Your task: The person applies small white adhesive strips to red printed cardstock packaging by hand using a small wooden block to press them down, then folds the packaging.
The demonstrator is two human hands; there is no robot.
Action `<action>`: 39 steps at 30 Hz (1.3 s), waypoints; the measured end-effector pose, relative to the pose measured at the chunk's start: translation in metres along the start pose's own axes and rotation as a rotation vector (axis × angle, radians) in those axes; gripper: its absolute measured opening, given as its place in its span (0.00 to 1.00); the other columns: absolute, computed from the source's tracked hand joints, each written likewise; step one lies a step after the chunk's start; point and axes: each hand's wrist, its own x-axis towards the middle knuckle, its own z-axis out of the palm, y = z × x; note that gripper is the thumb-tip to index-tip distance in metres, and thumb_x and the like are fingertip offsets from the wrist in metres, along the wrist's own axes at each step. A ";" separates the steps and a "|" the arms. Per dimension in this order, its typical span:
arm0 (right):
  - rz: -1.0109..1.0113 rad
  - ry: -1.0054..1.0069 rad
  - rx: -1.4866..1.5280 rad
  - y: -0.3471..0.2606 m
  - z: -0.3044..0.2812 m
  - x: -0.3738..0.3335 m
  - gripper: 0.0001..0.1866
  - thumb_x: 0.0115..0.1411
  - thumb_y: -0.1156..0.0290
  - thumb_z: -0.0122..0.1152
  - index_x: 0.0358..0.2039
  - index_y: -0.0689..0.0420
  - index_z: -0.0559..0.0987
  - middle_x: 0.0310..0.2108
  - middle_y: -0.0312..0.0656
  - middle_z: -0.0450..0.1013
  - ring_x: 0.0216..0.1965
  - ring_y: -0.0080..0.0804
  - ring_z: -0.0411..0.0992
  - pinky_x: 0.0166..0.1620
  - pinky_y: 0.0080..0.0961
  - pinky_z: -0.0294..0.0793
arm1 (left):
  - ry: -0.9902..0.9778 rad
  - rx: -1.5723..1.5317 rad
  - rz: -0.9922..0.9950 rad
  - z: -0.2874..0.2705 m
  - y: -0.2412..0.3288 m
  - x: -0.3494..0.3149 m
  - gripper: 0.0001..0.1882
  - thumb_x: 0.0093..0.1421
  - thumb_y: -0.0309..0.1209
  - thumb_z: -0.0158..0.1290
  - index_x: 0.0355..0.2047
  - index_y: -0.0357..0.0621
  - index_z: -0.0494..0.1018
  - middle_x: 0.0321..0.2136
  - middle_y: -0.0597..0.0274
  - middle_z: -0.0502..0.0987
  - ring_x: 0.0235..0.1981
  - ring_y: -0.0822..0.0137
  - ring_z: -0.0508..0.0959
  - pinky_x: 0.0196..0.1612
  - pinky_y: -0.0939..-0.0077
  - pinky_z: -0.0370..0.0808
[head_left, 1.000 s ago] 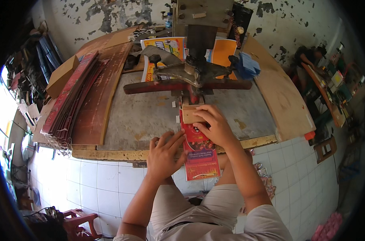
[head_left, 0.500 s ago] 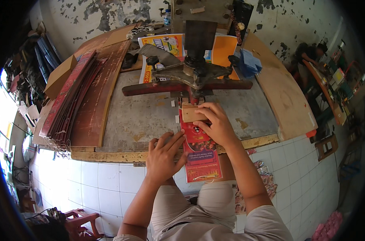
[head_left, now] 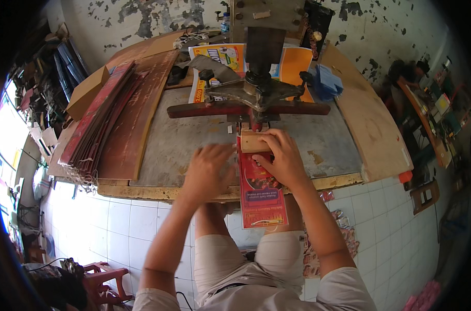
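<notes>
My right hand [head_left: 285,161] grips the right end of a small wooden block [head_left: 254,144], fingers on top and thumb below. The block lies across the upper part of a long red printed strip [head_left: 264,199], which hangs over the table's near edge and has a pale string at its lower end. Left of the strip, my left hand [head_left: 208,173] is raised and smeared by motion, so its fingers do not show clearly. Directly beyond the block stands a metal press [head_left: 253,93] with a dark red crossbar. One small white piece [head_left: 230,129] lies on the grey tabletop.
A stack of dark red sheets [head_left: 98,116] and a cardboard box [head_left: 87,93] lie at the left. Printed sheets [head_left: 296,65] and blue papers [head_left: 328,83] sit behind the press. A brown board [head_left: 375,124] covers the right side. Another person [head_left: 409,75] is at the far right.
My left hand has come off the strip's left edge and moved left. The right hand still holds the wooden block. A second small white piece beside the strip no longer shows.
</notes>
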 end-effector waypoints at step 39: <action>0.097 0.190 -0.018 -0.008 -0.002 0.003 0.24 0.63 0.55 0.77 0.46 0.58 0.77 0.46 0.48 0.73 0.48 0.53 0.76 0.51 0.49 0.75 | -0.032 0.150 0.182 0.014 -0.068 0.047 0.24 0.65 0.35 0.60 0.61 0.48 0.81 0.65 0.54 0.81 0.67 0.50 0.77 0.71 0.47 0.68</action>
